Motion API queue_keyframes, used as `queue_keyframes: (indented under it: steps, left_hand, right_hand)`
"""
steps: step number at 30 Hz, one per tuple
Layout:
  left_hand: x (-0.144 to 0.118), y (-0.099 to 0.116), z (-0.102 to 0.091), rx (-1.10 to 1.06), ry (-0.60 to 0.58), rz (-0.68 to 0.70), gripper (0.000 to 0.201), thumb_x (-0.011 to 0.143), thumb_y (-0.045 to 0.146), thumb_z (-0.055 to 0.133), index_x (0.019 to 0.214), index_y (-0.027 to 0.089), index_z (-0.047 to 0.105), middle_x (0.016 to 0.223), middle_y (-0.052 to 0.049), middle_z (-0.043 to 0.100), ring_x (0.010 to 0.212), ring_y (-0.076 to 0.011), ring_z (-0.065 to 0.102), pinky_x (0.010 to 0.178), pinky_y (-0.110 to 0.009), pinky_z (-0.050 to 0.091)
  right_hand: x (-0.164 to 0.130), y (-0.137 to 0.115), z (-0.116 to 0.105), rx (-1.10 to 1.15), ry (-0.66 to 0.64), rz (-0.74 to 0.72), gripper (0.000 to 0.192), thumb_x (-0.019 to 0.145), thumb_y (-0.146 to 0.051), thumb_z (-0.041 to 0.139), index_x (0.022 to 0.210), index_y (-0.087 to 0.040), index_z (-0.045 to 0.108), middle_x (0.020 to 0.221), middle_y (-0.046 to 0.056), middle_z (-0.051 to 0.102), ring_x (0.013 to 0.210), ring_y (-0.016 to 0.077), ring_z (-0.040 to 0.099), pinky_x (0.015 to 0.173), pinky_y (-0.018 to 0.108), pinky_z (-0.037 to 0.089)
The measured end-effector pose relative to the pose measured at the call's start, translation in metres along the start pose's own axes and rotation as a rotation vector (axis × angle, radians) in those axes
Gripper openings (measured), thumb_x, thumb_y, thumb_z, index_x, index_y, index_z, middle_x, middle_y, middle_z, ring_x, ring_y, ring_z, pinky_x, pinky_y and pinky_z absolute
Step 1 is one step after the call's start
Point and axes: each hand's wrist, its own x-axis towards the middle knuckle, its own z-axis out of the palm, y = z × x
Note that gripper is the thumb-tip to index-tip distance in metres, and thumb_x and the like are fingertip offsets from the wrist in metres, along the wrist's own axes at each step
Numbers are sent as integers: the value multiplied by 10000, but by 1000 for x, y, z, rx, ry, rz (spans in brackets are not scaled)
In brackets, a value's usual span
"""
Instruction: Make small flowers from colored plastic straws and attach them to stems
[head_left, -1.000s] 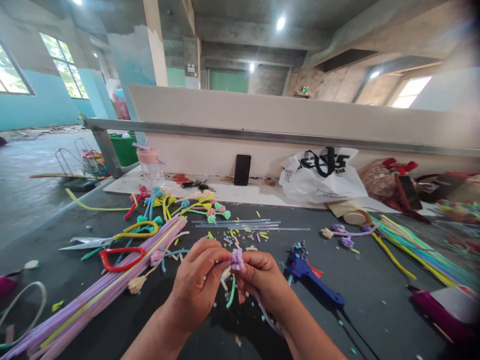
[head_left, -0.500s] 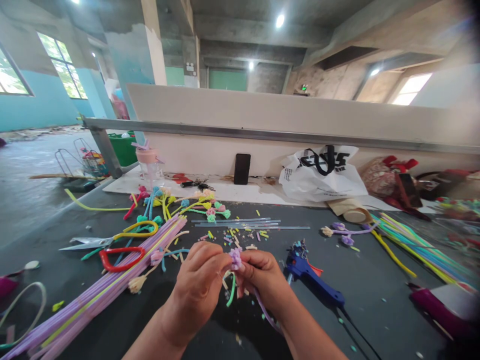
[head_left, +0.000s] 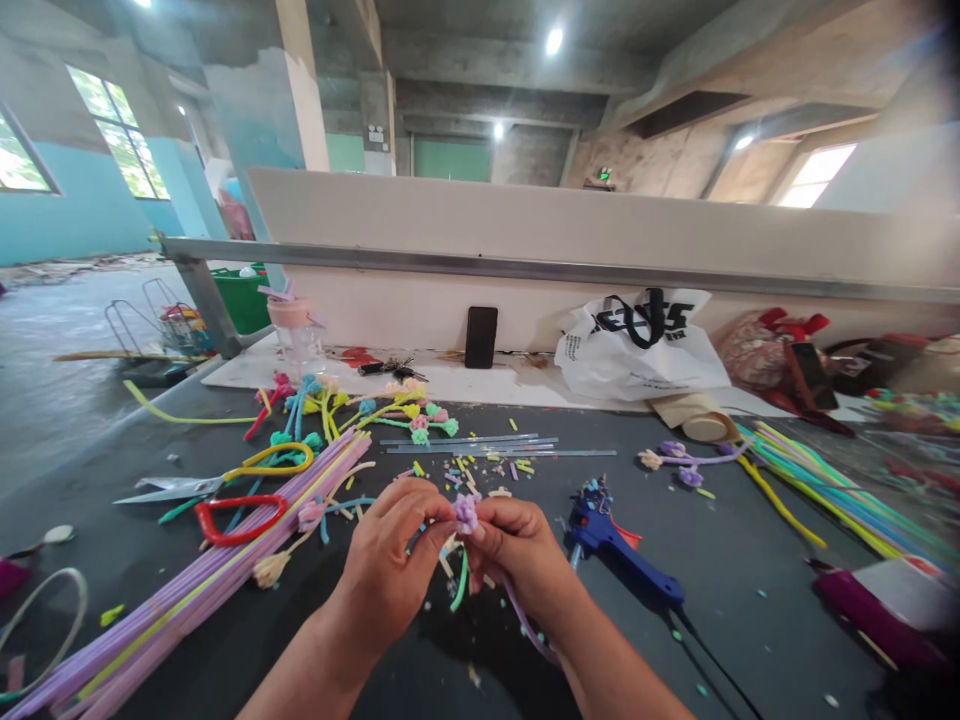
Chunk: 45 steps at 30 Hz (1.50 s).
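Note:
A small lilac chenille-stem flower (head_left: 466, 513) is held between my two hands, above the dark table. My left hand (head_left: 386, 560) pinches the flower's left side with thumb and forefinger. On the other side, the thumb and forefinger of my right hand (head_left: 529, 550) grip the same flower near its base. Its lilac stem (head_left: 527, 622) curves down below my right hand. Beneath the hands lie a green stem piece (head_left: 460, 582) and pale offcuts. A blue glue gun (head_left: 630, 560) lies to the right of my right hand.
Scissors (head_left: 169, 488) rest at left against a long bundle of lilac stems (head_left: 180, 595). Finished flowers (head_left: 420, 425) and clear glue sticks (head_left: 502, 450) lie beyond my hands. A phone (head_left: 481, 338) and a white bag (head_left: 645, 355) stand at the back; coloured stems (head_left: 832, 490) lie right.
My left thumb and forefinger have shifted slightly on the flower, with a gap now visible between them. The flower stays in both hands. The whole view has moved a little.

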Motion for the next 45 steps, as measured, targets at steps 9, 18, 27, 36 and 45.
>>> queue_keyframes:
  steps: [9, 18, 27, 36, 45]
  left_hand:
    - [-4, -2, 1, 118, 3, 115, 109, 790, 55, 508, 781, 159, 541, 726, -33, 577, 720, -145, 533, 708, -308, 457]
    - [-8, -3, 4, 84, -2, 105, 107, 789, 50, 515, 805, 153, 541, 743, -40, 583, 726, -143, 536, 684, -293, 458]
    - [0, 0, -3, -98, -52, -34, 123, 802, 88, 507, 713, 164, 545, 690, -17, 569, 684, -124, 543, 631, -244, 457]
    - [3, -1, -13, -60, 78, -48, 92, 789, 78, 532, 785, 159, 576, 756, -29, 585, 755, -133, 551, 685, -250, 454]
    - [4, 1, -8, 1, -12, 79, 111, 787, 79, 531, 803, 175, 584, 706, -25, 609, 724, -149, 555, 700, -297, 458]
  right_hand:
    - [-1, 4, 1, 92, 14, 55, 186, 724, -298, 679, 764, -118, 653, 486, -22, 578, 373, 76, 539, 338, 150, 348]
    - [0, 4, 4, 117, 44, 39, 202, 700, -324, 696, 721, -128, 652, 469, -36, 560, 334, 60, 487, 334, 161, 405]
    - [-1, 3, 4, 119, 36, 50, 196, 697, -313, 700, 707, -125, 646, 481, -34, 560, 345, 63, 501, 343, 161, 408]
    - [-1, 0, 1, -3, 49, 30, 244, 693, -361, 695, 665, -126, 633, 461, -26, 553, 362, 76, 520, 339, 154, 329]
    - [-1, -10, 7, -228, 89, -59, 262, 715, -378, 666, 626, -132, 660, 459, -9, 565, 364, 61, 479, 365, 164, 343]
